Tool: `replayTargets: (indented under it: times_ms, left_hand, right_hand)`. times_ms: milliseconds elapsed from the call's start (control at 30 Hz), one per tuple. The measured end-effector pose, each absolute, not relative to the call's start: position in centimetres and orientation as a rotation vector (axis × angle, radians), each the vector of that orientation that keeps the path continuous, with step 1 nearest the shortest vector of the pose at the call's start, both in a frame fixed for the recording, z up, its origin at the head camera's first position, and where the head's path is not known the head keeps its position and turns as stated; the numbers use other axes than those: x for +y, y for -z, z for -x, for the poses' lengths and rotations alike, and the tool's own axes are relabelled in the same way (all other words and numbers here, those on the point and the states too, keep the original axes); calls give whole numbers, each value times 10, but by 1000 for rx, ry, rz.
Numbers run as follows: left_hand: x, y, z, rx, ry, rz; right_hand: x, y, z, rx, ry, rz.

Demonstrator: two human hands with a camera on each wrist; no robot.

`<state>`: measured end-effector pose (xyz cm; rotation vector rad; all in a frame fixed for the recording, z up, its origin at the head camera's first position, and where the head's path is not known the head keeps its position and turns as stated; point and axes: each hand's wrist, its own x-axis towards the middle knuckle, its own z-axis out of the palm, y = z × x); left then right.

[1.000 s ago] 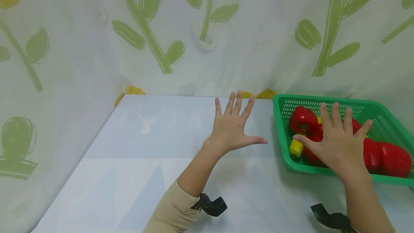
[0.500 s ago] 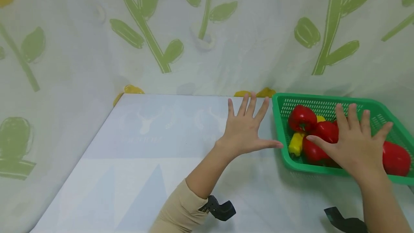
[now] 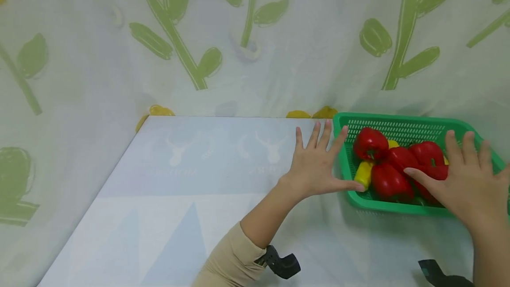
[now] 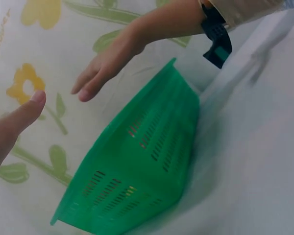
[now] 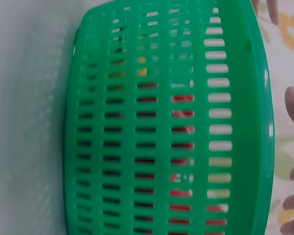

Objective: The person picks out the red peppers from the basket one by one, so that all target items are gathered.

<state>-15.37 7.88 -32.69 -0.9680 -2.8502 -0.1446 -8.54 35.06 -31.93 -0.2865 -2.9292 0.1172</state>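
Both of my hands hover with fingers spread and nothing held. In the head view my left hand (image 3: 316, 165) is beside the green plastic basket (image 3: 394, 207), its thumb overlapping the basket's left rim. Above the basket's right part is my right hand (image 3: 472, 185), hiding some of what lies inside. Red bell peppers (image 3: 370, 144) fill much of the basket, with a yellow pepper (image 3: 363, 174) at its left end. The left wrist view shows the right hand (image 4: 108, 61) raised above the basket rim. Slotted basket wall (image 5: 201, 129) fills most of the right wrist view.
A white table (image 3: 159, 225) with pale blue patterns extends left of the basket. Behind it hangs a pale backdrop (image 3: 311, 74) printed with green stems and yellow flowers. Black wrist mounts (image 3: 283, 263) sit on both forearms.
Both hands have moved to the right, fingers still spread. The left thumb now overlaps the basket's left rim, and the right hand has uncovered more red peppers.
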Motion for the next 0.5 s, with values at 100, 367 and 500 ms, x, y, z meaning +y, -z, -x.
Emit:
replayTargets:
  times_ms: [100,367,500]
  left_hand:
    - [83,329,152,-2860,151,973]
    - [95,338,149,-2859,214,973]
    - [99,344,146,-2855,282,976]
  right_hand:
    - [356,321,82,-2904,-151,316]
    - [374,333,70,-2806,-249,334]
    - [381,339,66,-2793,-235,404]
